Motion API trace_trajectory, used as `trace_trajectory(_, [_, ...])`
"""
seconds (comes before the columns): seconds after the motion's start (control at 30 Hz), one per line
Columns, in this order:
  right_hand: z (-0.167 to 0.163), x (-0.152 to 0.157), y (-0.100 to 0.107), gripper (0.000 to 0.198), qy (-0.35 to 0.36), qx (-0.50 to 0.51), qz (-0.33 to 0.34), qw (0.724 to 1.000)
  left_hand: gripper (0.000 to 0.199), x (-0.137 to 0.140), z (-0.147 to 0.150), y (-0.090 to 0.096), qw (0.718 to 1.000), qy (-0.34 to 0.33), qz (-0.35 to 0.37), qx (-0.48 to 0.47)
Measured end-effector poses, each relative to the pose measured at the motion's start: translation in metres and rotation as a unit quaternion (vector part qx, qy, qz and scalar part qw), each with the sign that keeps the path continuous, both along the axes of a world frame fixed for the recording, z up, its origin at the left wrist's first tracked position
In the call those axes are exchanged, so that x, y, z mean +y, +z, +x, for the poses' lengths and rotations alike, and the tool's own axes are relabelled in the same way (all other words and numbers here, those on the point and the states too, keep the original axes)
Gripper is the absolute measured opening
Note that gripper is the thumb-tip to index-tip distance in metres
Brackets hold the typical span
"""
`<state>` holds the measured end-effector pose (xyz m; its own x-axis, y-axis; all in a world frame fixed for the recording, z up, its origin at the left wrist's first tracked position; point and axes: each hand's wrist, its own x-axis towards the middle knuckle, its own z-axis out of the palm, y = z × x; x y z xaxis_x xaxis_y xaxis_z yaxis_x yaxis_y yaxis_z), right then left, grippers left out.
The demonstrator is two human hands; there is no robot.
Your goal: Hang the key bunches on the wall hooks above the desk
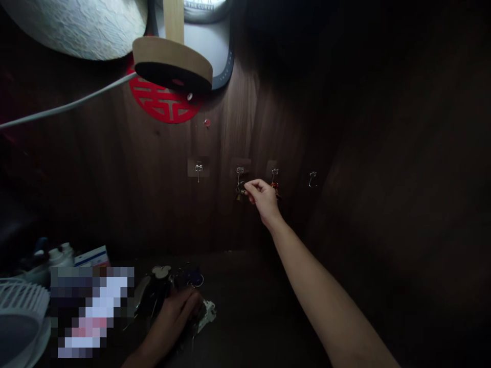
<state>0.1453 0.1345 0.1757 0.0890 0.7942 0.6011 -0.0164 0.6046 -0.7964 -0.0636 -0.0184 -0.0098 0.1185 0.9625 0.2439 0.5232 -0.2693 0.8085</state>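
At the wall, my right hand (263,197) is closed in a pinch on a small key ring (241,190) with keys. The ring is at the metal hook (240,170); whether it hangs on it or is just touching, I cannot tell. Something red and orange (274,189) hangs at the hook (274,172) just behind this hand. Low on the dark surface, my left hand (178,312) has its fingers curled over a bunch of silver keys (207,313), which stick out on its right side. Dim light hides its fingertips.
Two more wall hooks, a left one (198,168) and a right one (312,179), flank the pair. Above are a wooden-framed lamp (172,59), its white cable (69,106) and a red paper cut-out (164,107). More key rings (195,277), bottles (61,253) and a white fan-like grille (25,301) sit below.
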Motion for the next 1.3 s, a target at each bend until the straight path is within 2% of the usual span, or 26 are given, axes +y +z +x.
trace_trajectory(0.13, [0.001,0.014,0.004,0.018,-0.009,-0.011,-0.026,1.0,0.039,0.003,-0.001,-0.004,1.0,-0.002,-0.005,0.0])
trace_trajectory(0.33, [0.002,0.027,-0.004,0.019,-0.023,-0.009,-0.034,0.999,0.042,0.006,0.0,-0.003,1.0,-0.008,-0.021,0.006])
trace_trajectory(0.47, [-0.004,0.031,-0.015,0.025,-0.029,0.009,-0.029,0.999,0.044,0.006,0.0,-0.002,1.0,-0.008,-0.012,0.012])
trace_trajectory(0.6, [-0.009,0.029,-0.029,0.031,-0.004,0.024,-0.039,0.999,0.042,0.007,-0.001,-0.004,1.0,-0.004,-0.006,0.014])
trace_trajectory(0.83, [-0.008,0.018,-0.049,0.029,0.022,0.027,-0.076,0.996,0.039,0.003,0.0,0.001,1.0,-0.004,-0.005,0.006])
trace_trajectory(1.0, [-0.006,0.001,-0.074,0.027,0.031,0.005,-0.122,0.992,0.039,0.003,-0.002,-0.002,1.0,-0.011,0.006,-0.002])
trace_trajectory(1.3, [-0.012,-0.042,-0.143,0.023,0.062,-0.067,-0.22,0.971,0.038,0.002,-0.006,-0.001,0.998,0.044,0.009,-0.033])
